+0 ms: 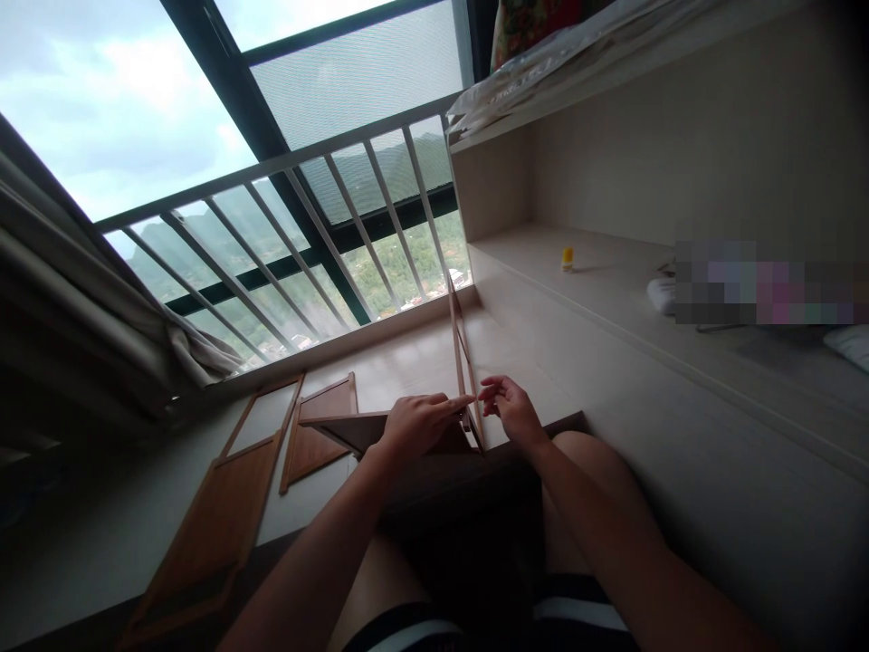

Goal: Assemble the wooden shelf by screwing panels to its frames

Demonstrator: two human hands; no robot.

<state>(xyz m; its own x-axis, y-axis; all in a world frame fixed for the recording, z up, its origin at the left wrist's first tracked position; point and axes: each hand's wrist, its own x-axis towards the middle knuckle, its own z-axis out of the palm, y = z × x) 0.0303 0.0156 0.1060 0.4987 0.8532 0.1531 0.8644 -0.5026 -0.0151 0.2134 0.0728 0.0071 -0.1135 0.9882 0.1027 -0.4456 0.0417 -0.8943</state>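
My left hand [421, 422] is over the dark edge of a brown wooden board [343, 426], its fingers stretched toward a thin upright wooden frame [459, 349]. The index fingertip appears to touch the frame's lower end; the thumb is hidden. To the right of that frame is my right hand [514, 415], palm turned inward, with slightly bent fingers apart and nothing visible in them. A brown framed panel [319, 433] lies to the left, partly behind the board. Farther left lies a longer wooden frame [231, 507], part panelled and part hollow.
A white ledge [604, 272] on the right bears a small yellow-capped bottle [568, 260] and a blurred-out patch. Ahead are a window railing [272, 168] and glass panes. A grey curtain [88, 272] hangs at the left. My knees flank the dark area below.
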